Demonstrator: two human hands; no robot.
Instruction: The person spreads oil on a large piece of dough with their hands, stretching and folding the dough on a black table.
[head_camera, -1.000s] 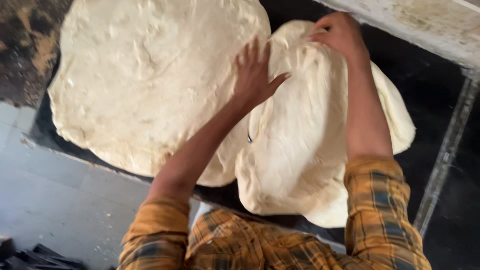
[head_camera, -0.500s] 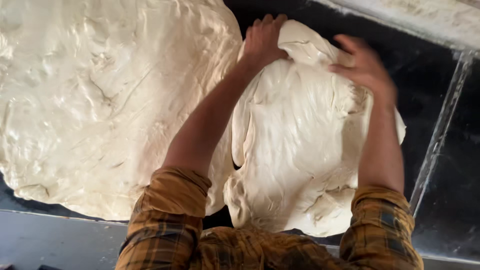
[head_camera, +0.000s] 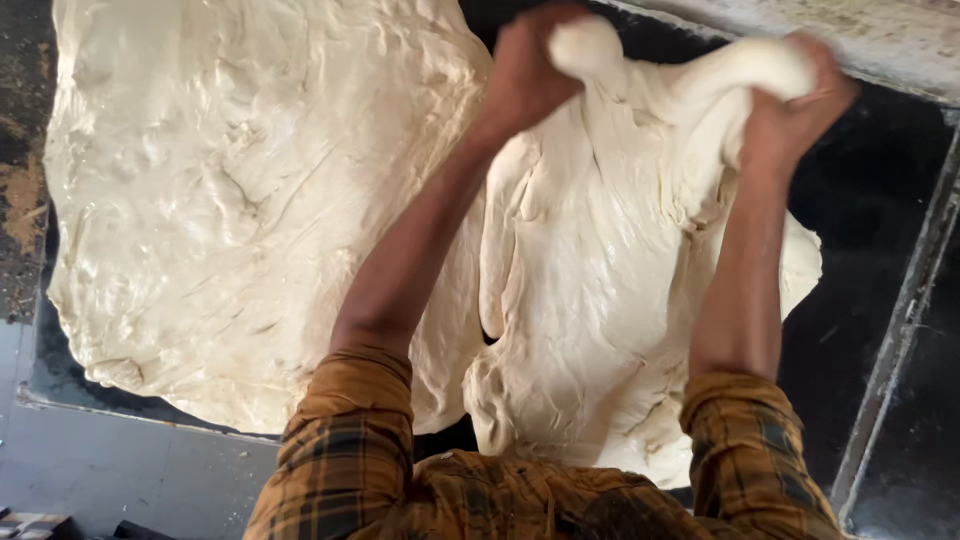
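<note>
At far edge of smaller dough sheet: left hand, right hand gripping.

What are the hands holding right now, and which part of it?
Both the left hand and right hand grip the far edge of the smaller dough mass.

Single head-worn view, aimed steeply downward and slightly forward over the wearer's plaid sleeves. The scene is framed at close range: both forearms run up-frame to the grip near the top edge, with dough sheets filling most of the frame.
</note>
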